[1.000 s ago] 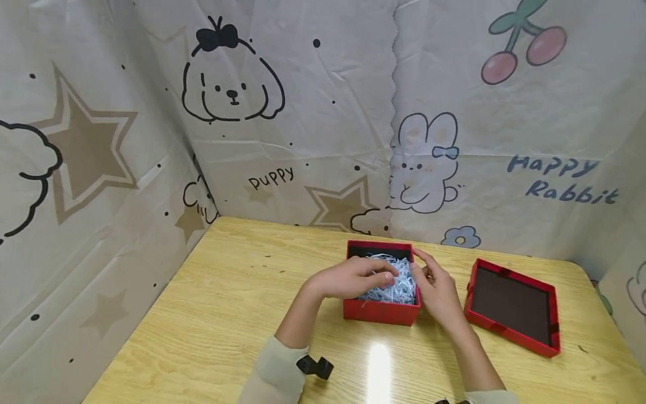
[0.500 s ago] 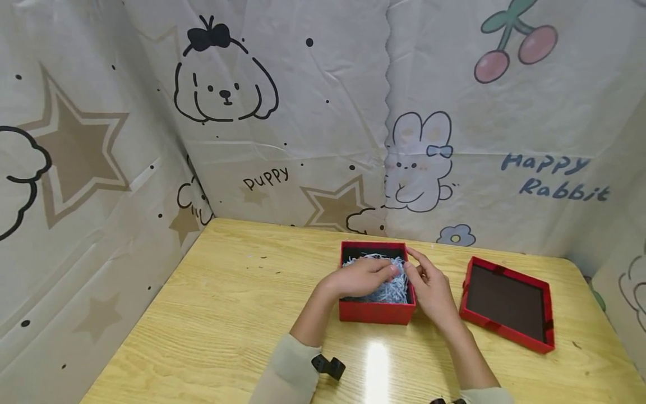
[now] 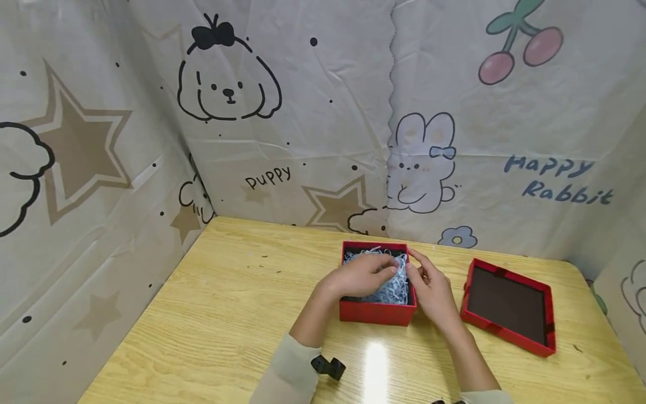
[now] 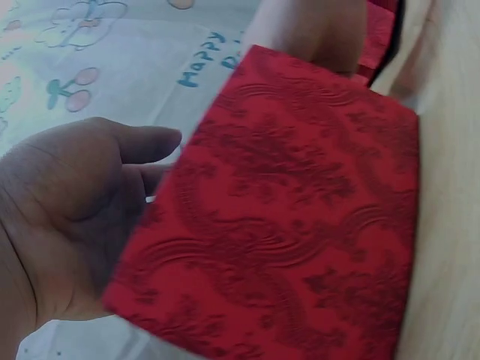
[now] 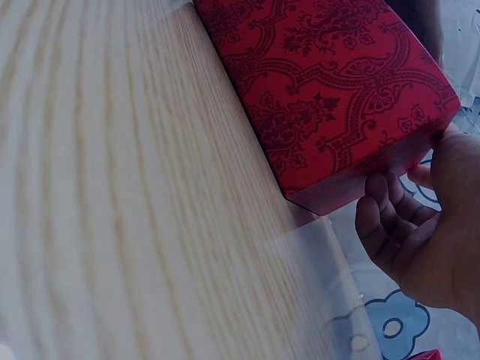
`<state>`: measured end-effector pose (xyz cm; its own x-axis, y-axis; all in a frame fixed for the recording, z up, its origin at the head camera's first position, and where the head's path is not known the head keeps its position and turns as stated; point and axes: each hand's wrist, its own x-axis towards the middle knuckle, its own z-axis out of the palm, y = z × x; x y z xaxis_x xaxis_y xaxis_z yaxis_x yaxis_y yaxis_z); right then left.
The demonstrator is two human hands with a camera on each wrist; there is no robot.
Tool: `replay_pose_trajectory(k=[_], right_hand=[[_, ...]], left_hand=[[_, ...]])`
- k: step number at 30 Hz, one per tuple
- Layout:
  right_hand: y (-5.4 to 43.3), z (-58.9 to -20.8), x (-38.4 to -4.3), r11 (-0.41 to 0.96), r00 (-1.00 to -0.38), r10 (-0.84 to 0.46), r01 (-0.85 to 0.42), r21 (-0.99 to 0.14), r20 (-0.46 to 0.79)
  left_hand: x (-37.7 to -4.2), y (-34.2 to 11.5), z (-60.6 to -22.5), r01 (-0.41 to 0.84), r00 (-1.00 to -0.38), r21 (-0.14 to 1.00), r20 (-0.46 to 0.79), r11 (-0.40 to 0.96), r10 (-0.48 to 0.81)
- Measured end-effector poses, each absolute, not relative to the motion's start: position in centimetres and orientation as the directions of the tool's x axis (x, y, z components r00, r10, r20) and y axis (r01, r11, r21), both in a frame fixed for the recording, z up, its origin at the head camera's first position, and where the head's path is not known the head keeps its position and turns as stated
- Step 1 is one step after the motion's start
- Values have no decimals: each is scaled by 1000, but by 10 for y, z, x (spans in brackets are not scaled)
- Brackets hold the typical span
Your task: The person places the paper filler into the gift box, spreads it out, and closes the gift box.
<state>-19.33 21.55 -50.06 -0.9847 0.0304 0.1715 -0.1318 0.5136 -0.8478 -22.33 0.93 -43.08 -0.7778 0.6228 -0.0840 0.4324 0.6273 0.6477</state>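
A red gift box (image 3: 375, 314) stands uncovered on the table, filled with pale blue shredded paper (image 3: 396, 292). My left hand (image 3: 363, 275) reaches over the box's near left side, fingers down on the shredded paper. In the left wrist view, the patterned box wall (image 4: 277, 217) hides most of that left hand's (image 4: 75, 202) fingers. At the box's right side, my right hand (image 3: 431, 286) holds the wall, thumb at the rim and index finger toward the far corner. Its other fingers curl against the outer wall in the right wrist view, beside the box's patterned side (image 5: 330, 97).
The red lid (image 3: 510, 306) lies inside-up to the right of the box, its dark lining showing. Under both is a yellow wood-grain table (image 3: 227, 320). A cartoon-printed cloth (image 3: 323, 129) hangs behind and at the sides.
My left hand has shifted slightly right over the shredded paper, and its fingers have moved among the strands. More paper shows at the box's far side. My right hand stays at the wall.
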Motion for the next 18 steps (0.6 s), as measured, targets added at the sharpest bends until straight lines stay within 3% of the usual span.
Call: replay_pose_trajectory(k=[18], right_hand=[[215,-501,-193,529,-986,29,-124,-840,163]], left_hand=[[-226,-59,-408,404,-814,823,124,399,568]])
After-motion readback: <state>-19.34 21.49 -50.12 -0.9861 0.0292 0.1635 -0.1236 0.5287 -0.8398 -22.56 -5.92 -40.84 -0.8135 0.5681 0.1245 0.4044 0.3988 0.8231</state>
